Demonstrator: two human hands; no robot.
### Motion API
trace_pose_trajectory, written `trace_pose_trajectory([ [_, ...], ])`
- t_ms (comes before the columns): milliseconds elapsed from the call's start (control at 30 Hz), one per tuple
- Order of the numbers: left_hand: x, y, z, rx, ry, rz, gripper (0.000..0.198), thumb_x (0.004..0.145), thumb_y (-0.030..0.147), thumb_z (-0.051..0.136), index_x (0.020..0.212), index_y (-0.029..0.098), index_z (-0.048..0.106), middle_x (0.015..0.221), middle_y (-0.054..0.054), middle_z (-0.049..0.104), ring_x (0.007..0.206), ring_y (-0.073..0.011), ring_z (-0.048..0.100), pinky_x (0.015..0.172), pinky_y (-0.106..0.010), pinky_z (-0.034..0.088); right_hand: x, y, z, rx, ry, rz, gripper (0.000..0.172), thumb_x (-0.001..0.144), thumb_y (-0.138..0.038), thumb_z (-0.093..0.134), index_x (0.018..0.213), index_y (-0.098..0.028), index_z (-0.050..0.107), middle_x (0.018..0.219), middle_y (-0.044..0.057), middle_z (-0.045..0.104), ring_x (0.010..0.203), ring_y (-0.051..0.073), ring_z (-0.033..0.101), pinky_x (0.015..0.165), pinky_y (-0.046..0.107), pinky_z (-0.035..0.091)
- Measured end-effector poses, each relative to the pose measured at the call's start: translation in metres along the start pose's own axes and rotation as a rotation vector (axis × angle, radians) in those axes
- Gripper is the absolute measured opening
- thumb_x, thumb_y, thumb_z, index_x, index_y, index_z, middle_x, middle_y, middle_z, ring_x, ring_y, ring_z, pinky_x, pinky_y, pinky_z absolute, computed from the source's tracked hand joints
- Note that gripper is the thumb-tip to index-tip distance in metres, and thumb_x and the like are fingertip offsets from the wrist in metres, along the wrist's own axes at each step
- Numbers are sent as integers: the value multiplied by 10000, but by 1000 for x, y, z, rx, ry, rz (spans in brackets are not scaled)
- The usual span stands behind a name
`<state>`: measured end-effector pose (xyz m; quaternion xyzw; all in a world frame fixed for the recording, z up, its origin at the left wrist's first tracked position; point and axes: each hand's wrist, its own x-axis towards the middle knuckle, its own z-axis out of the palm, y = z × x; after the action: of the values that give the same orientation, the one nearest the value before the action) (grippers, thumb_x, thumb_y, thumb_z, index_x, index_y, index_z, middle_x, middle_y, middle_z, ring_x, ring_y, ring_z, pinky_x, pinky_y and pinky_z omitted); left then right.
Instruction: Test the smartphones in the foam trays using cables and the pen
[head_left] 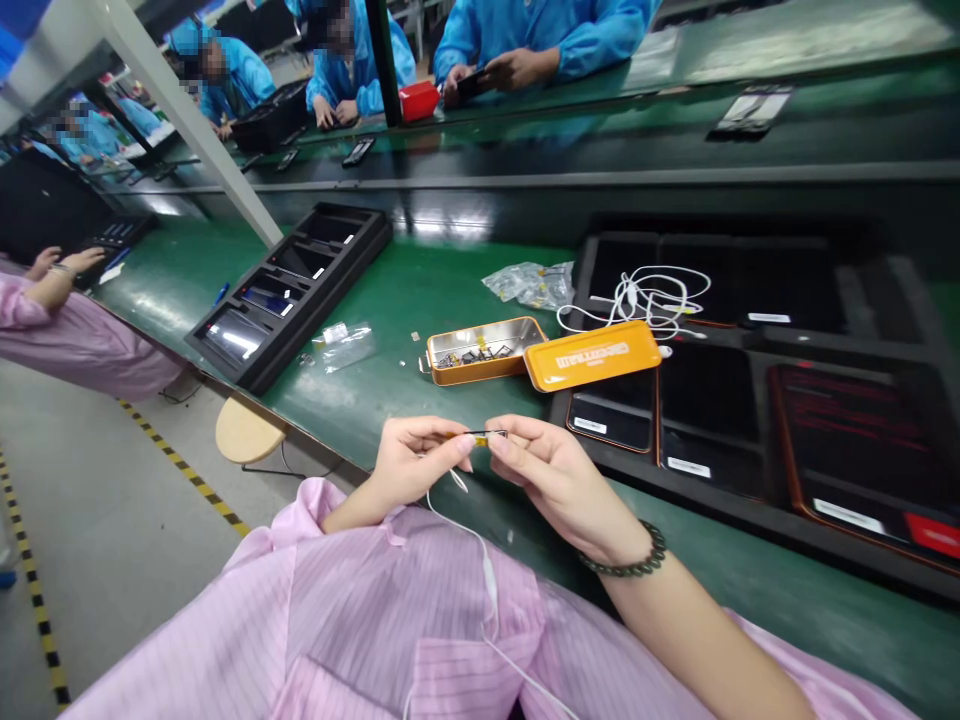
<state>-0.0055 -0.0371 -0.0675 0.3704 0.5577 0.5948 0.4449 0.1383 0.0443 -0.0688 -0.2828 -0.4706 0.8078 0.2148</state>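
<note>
My left hand and my right hand meet in front of me above the edge of the green bench. Both pinch a small dark flat part with a yellow end, held level between the fingertips. A thin white cable runs from my left hand down over my pink striped sleeve. A dark bead bracelet circles my right wrist. Just beyond the hands stands an open orange tin with small dark parts inside, its orange lid lying beside it to the right.
Black trays with phones lie left and right on the bench. A coiled white cable and clear bags lie behind the tin. A round stool stands at left. People in blue coats work across the line; a pink sleeve at far left.
</note>
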Motion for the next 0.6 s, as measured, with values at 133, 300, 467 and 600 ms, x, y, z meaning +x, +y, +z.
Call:
trace_pose_trajectory([
  [133, 3, -2, 1, -51, 2, -40, 429, 674, 538, 817, 697, 130, 686, 512, -2, 619, 440, -84, 547, 442, -191, 449, 1, 1, -1, 53, -24, 18, 496, 637, -584, 822, 809, -161, 627, 505, -89, 348, 498, 56, 270, 500, 249, 177],
  [300, 5, -5, 2, -109, -12, -121, 465, 665, 559, 816, 722, 119, 679, 507, 19, 574, 418, -41, 440, 411, -163, 325, 3, 1, -2, 132, -89, 25, 463, 662, -566, 811, 770, -161, 615, 535, -73, 407, 495, 52, 269, 506, 257, 195],
  [467, 7, -4, 6, -71, 34, -116, 473, 627, 565, 828, 694, 124, 670, 502, 17, 580, 431, -54, 469, 429, -174, 372, 4, 2, -1, 90, -3, 1, 464, 646, -571, 814, 731, -163, 610, 525, -82, 374, 494, 53, 254, 499, 260, 172],
  [600, 8, -4, 11, 12, 143, -75, 425, 606, 513, 844, 666, 134, 660, 510, 7, 600, 443, -74, 516, 445, -188, 426, 4, 2, 2, 91, 73, 11, 499, 596, -587, 834, 758, -160, 632, 536, -81, 388, 500, 51, 246, 498, 259, 152],
])
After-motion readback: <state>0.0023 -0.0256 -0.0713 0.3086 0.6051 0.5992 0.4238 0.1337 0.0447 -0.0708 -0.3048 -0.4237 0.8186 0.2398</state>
